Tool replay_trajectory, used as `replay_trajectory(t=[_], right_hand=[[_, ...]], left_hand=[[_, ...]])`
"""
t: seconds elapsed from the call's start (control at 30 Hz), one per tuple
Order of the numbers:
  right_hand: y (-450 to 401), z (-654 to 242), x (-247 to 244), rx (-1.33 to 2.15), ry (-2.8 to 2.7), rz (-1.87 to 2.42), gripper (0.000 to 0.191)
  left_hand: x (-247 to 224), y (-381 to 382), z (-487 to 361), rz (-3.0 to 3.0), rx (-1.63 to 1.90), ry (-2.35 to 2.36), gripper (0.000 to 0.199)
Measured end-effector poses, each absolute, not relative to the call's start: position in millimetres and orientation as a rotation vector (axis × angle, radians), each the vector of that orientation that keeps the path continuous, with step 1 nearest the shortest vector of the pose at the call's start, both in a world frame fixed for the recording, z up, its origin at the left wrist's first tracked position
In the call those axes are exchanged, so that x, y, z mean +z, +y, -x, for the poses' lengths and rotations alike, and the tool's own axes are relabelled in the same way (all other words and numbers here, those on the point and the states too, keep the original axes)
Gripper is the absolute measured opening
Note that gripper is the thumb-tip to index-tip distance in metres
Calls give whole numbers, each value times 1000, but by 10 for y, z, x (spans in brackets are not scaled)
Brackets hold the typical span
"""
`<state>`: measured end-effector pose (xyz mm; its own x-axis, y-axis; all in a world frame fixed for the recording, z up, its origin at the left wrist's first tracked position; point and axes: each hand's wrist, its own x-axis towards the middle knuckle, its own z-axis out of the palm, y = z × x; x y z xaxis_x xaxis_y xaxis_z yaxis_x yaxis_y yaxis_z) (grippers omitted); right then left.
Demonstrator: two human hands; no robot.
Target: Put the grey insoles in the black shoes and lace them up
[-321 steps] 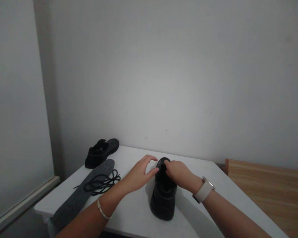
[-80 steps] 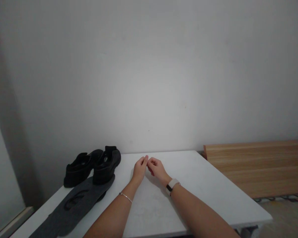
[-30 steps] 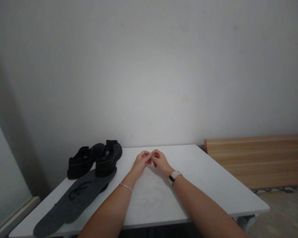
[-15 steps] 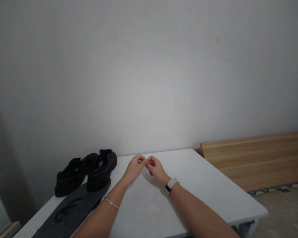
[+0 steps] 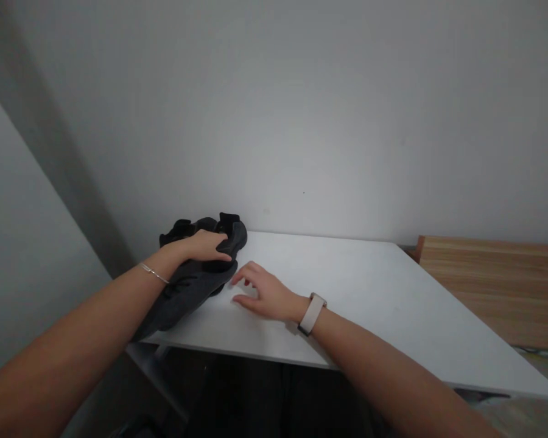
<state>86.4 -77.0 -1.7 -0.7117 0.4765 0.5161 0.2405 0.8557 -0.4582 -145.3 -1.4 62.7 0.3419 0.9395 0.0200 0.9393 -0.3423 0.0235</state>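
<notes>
At the table's left end, my left hand (image 5: 205, 245) lies over a black shoe (image 5: 234, 238), thumb and fingers spread across its near side. Another black shoe (image 5: 180, 230) sits behind my left wrist, partly hidden. Dark grey flat pieces (image 5: 189, 291) with a black curved mark rest in front of the shoes, under my left forearm. My right hand (image 5: 267, 293) is just right of these pieces, above the white table (image 5: 347, 286), thumb and fingers apart and nothing between them.
A pale wall (image 5: 329, 121) stands behind the table. To the right, a wood-grain board (image 5: 493, 286) stands beyond the table edge. The table's front edge runs below my hands.
My hands have parted. The left one has moved left onto the shoe, and the right one has turned toward the grey pieces and opened. The view has shifted left and down.
</notes>
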Motion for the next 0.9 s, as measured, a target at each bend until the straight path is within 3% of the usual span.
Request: replay_trajectory(t=[0.13,0.3,0.4,0.63,0.9], right_hand=[[-903,-425,-9,50,-2618,406,44],[-889,-144,-38,-245,-2638,425,21],[-865,-137,-6,-289,-2648,432,19],[-801,-455,238,13,-2415,658,23],[-944,-1567,616,529,-1897,749,19]], left_hand=[[661,-37,1465,-2600,-103,1655,49],[756,-35,1475,-2652,-201,1603,48],[782,-25,1483,-2694,-163,1633,39],[923,-87,1360,-2721,-19,1695,30],[1044,-405,772,-2730,286,1908,37]])
